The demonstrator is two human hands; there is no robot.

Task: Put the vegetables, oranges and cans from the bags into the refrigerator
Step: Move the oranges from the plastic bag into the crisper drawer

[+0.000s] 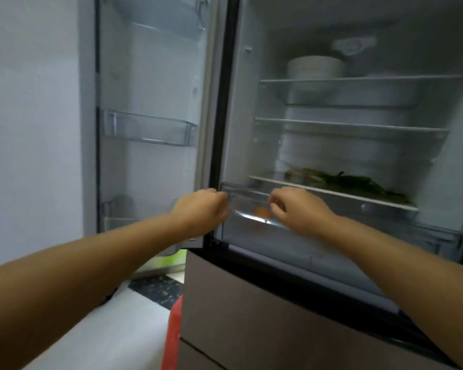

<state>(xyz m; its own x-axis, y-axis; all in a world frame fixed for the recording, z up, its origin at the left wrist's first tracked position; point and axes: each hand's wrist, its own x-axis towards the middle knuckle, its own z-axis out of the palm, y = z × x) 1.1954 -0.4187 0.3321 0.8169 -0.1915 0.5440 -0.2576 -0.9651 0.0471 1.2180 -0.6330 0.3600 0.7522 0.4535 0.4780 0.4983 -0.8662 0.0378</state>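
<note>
The refrigerator (230, 102) stands open in front of me. At its bottom is a clear crisper drawer (249, 198), and an orange (262, 211) shows through its front. My left hand (201, 209) is closed at the drawer's left front corner. Beside it, my right hand (297, 209) curls over the front rim. Green leafy vegetables (358, 182) lie on the lowest glass shelf (332, 192) just above the drawer. The frame is blurred, so how tight either grip is remains unclear.
The left door (150, 129) is swung open with clear bins (147, 129). White bowls (316, 66) sit on the top shelf. A red bag (173, 332) lies on the floor by the lower freezer drawers (251, 316). A wall stands at left.
</note>
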